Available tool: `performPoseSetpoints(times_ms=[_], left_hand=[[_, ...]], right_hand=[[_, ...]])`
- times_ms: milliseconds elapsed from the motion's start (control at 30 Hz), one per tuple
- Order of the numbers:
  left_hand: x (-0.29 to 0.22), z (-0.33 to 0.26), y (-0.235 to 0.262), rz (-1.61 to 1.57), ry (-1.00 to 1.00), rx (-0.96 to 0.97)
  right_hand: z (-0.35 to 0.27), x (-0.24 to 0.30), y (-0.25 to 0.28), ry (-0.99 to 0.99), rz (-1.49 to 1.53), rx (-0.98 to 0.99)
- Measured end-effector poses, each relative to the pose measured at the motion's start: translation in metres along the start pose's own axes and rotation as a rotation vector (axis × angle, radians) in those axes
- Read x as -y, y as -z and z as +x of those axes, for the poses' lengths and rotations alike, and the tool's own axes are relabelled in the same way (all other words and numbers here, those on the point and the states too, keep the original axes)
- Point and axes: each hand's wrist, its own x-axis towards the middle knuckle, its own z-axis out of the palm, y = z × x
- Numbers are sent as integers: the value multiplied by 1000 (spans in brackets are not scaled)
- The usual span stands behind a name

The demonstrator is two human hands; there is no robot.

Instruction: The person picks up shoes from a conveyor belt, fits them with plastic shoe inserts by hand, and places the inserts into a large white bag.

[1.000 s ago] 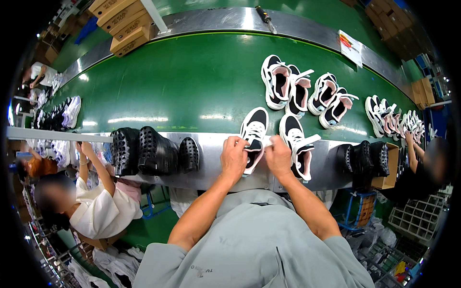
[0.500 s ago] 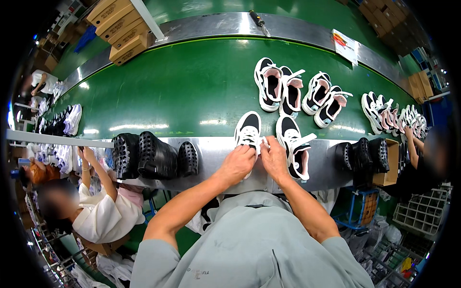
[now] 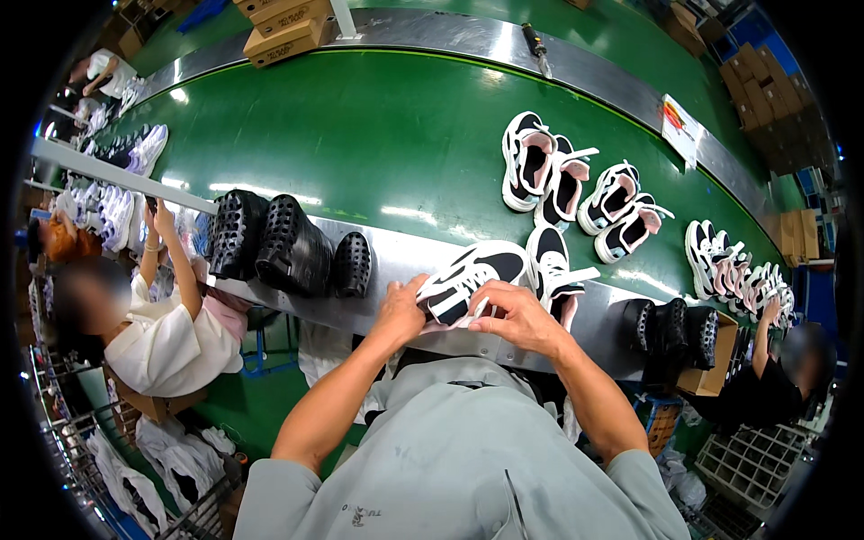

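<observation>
A black-and-white sneaker [image 3: 498, 259] with white laces is tilted on its side over the metal ledge, toe pointing away to the right. My left hand [image 3: 402, 310] grips it at the heel end. With fingers and thumb curled, my right hand [image 3: 517, 315] holds the edge by its opening and laces; the fingertips are partly hidden. Just right of it stands the matching sneaker [image 3: 546, 256], its white strap sticking out sideways. Beyond, on the green belt, are two more pairs, a nearer-left pair [image 3: 524, 171] and a right-hand pair [image 3: 630, 225], with pink linings.
Black perforated shoe-shaped forms [image 3: 292, 247] stand left on the metal ledge [image 3: 387, 247]; more forms [image 3: 670, 328] stand right, beside an open carton [image 3: 717, 360]. Co-workers sit at both sides. A screwdriver-like tool [image 3: 536, 45] and a printed sheet [image 3: 681, 130] lie on the far rail.
The held sneaker has turned from pointing straight away to lying tilted, toe to the right. My left hand has moved left to its heel; the right hand has opened wider around its opening.
</observation>
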Motion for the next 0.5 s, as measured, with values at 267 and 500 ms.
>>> performPoseSetpoints(times_ms=[267, 500], left_hand=[[-16, -27, 31, 294, -429, -280], [-19, -28, 40, 408, -622, -235]], right_hand=[[-12, 27, -10, -208, 176, -77], [-16, 45, -13, -100, 39, -34]])
